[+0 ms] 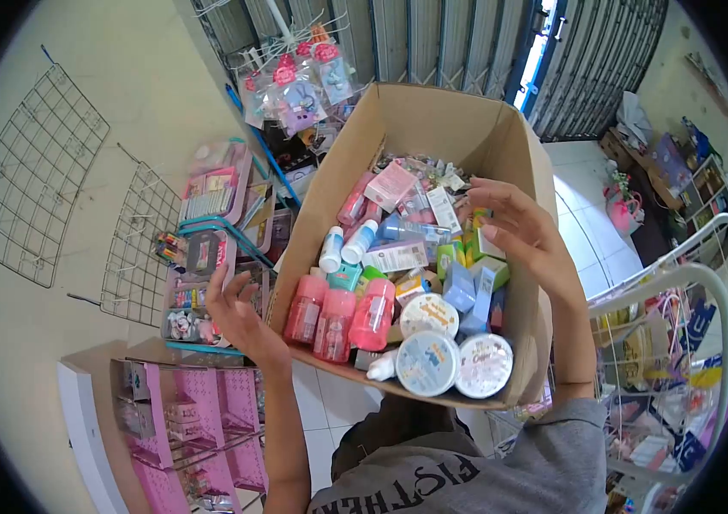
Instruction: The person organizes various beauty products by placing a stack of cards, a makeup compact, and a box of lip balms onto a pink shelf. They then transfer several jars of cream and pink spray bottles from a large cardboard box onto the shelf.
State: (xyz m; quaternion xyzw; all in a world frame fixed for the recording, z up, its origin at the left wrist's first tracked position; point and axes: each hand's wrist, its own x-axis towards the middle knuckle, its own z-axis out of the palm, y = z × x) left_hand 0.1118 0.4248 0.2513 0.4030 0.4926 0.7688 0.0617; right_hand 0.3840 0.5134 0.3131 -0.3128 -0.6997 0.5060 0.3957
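A large open cardboard box (441, 111) stands in front of me, filled with small goods. Pink bottles (332, 325) stand at its near left corner, beside round tubs with white lids (427, 363). White bottles (359, 242), small cartons (396, 256) and a pink box (391, 186) lie farther in. My left hand (242, 313) is raised just outside the box's left wall, fingers apart, holding nothing. Over the right part of the contents hovers my right hand (514, 224), fingers spread and slightly curled, with nothing visible in it.
Wire grids (36, 171) hang on the left wall. Trays of small goods (210, 197) and pink shelves (154, 420) stand left of the box. A rack of hanging packets (300, 94) is behind it. A white wire basket (719, 300) stands on the right.
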